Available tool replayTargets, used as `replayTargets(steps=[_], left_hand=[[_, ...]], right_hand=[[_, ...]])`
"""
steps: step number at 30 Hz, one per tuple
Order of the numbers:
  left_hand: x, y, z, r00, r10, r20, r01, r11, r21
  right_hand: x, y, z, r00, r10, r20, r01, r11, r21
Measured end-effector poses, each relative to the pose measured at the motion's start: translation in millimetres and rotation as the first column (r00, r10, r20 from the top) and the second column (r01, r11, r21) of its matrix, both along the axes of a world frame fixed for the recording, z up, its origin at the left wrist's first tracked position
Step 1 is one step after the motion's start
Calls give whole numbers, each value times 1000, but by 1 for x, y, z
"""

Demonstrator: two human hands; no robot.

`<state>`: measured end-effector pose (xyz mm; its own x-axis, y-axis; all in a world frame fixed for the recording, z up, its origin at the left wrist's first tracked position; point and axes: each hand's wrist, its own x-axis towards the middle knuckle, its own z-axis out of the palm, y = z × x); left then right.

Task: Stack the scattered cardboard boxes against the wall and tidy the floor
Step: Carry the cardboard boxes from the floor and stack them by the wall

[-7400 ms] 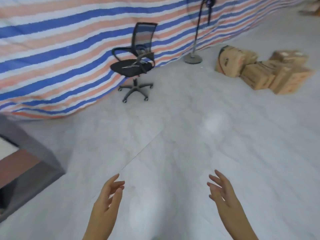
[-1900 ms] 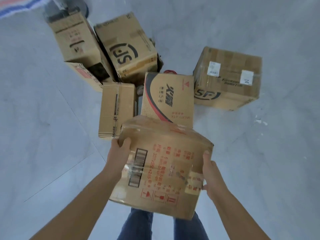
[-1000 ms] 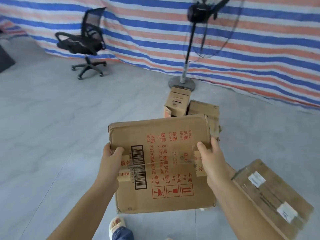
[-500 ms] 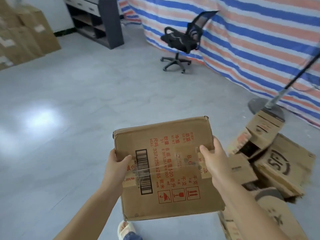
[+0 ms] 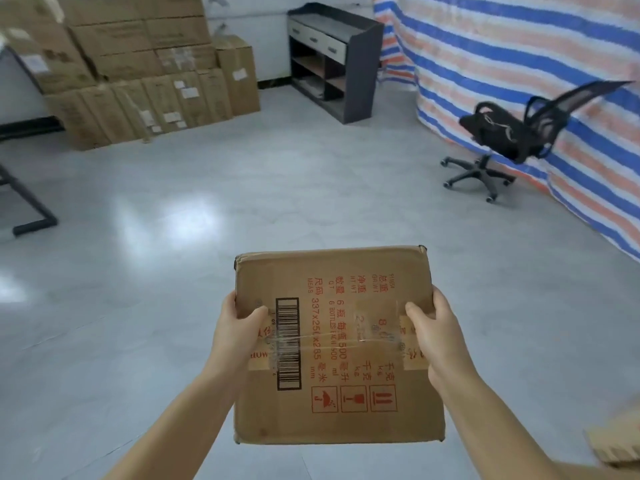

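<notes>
I carry a brown cardboard box (image 5: pixel 341 344) with red print and a barcode, held up in front of me above the floor. My left hand (image 5: pixel 239 327) grips its left side, thumb on the top face. My right hand (image 5: pixel 433 327) grips its right side the same way. Far ahead at the left, a tall stack of cardboard boxes (image 5: pixel 138 71) stands against the wall. The corner of another loose box (image 5: pixel 616 441) shows at the bottom right edge.
A dark cabinet with drawers (image 5: pixel 332 60) stands against the back wall. A black office chair (image 5: pixel 512 133) sits at the right by the striped tarp (image 5: pixel 519 64). A black metal frame leg (image 5: pixel 27 209) lies at the left. Grey floor (image 5: pixel 242 188) stretches between me and the stack.
My view has swung left with the box still in both hands. The scattered boxes and fan stand have slid out at the right; the stack by the wall has come into fuller view.
</notes>
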<state>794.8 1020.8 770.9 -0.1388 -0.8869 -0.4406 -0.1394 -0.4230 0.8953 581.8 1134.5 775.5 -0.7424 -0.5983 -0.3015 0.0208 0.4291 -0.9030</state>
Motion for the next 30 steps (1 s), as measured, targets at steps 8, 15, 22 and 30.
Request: replayTargets(steps=[8, 15, 22, 30], left_hand=[[-22, -92, 6, 991, 134, 3, -134, 991, 2], [-73, -184, 13, 974, 223, 27, -223, 975, 14], [-110, -271, 13, 952, 307, 24, -307, 951, 26], [-114, -403, 6, 931, 364, -10, -364, 931, -12]], right_hand=[[-36, -122, -1, 989, 151, -5, -151, 988, -38], [-104, -243, 2, 944, 327, 34, -326, 945, -30], [-148, -353, 9, 898, 439, 29, -439, 898, -20], [-155, -495, 6, 863, 505, 7, -505, 863, -22]])
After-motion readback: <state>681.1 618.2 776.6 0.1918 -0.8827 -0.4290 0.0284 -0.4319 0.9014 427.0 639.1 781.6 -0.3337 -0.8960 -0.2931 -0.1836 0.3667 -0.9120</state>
